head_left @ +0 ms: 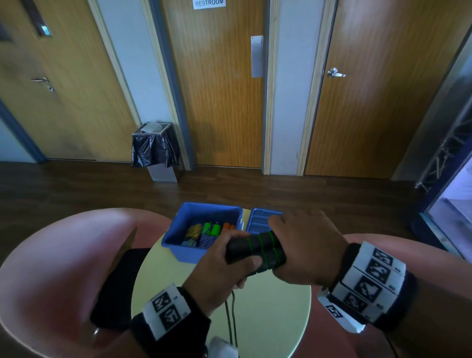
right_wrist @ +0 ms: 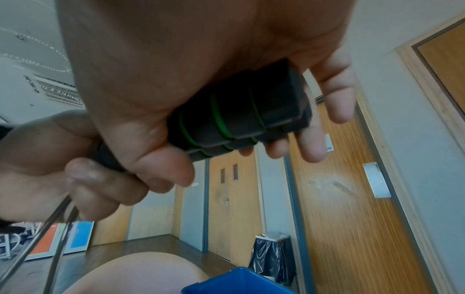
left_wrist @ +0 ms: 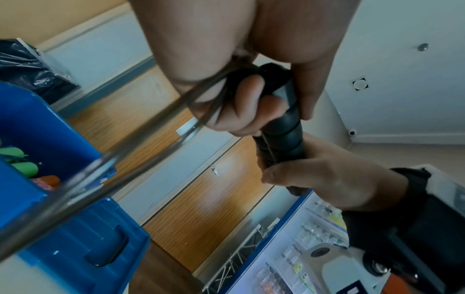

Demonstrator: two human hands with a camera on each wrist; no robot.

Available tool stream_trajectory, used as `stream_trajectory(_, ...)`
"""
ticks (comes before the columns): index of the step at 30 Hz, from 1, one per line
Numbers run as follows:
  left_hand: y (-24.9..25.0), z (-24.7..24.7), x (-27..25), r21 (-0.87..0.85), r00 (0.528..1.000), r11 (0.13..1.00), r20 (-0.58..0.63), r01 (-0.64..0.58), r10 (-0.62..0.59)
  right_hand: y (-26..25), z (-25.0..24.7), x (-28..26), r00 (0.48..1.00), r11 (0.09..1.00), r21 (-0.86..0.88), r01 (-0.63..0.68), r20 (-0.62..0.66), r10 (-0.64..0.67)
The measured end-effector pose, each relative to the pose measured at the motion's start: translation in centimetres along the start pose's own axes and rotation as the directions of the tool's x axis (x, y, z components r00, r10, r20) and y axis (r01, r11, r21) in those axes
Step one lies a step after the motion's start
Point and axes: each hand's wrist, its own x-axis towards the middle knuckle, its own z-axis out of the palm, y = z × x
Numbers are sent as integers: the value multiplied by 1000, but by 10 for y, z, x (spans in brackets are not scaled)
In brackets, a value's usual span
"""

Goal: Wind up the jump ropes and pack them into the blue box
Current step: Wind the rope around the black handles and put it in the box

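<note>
Two black jump-rope handles with green rings (head_left: 258, 251) lie side by side, pressed together as a pair and held level above the near part of a round pale-yellow table (head_left: 268, 314). The left hand (head_left: 219, 268) is curled round one end of the pair, thumb on top and fingers wrapped underneath; the right hand (head_left: 304, 247) covers the other end from above, its palm over the handles and its fingers (right_wrist: 334, 99) bent over the far end caps, as the right wrist view shows. From under the left hand the dark rope cord (head_left: 231, 319) hangs in two strands down past the table edge; in the left wrist view these strands (left_wrist: 141, 139) run blurred away from the fingers toward the camera. Just beyond the grip, on the far side of the table, stands the blue box (head_left: 178, 240), open, with other packed ropes inside: green handles (head_left: 212, 228), orange handles (head_left: 228, 226), and a yellowish coil (head_left: 194, 231). The box's blue lid (head_left: 258, 219) lies beside it, directly behind the right hand. Pink rounded chairs (head_left: 63, 255) flank the table on both sides. Farther off, across the dark wood floor, a bin lined with a black bag (head_left: 155, 150) stands against the wall between wooden doors, one bearing a RESTROOM sign (head_left: 209, 3).
</note>
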Motion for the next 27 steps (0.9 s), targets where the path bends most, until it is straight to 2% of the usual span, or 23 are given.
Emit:
stream_trajectory(3,5,-1,2,-15,1000,1000,1,-15,15,-3,6,1,993,996,-22,88,-83,-89)
stream_trajectory(5,8,-2,2,-23,1000,999,13,-27,27,-5,8,3,990,993,13,121,-75,-119)
stream_trajectory(9,12,-4,4,-44,999,998,-1,-41,41,-3,-2,8,995,987,125,97,-2,-97)
stream_trajectory(12,14,-5,6,-41,999,998,-25,-49,48,-4,-3,9,993,985,135,109,31,-114)
stream_trajectory(18,20,-12,10,-63,989,997,-144,-53,44,-19,-4,11,995,969,225,101,-10,-102)
stream_trajectory(27,27,-49,18,4,993,1000,-121,-6,7,-45,-4,36,998,965,260,22,52,-37)
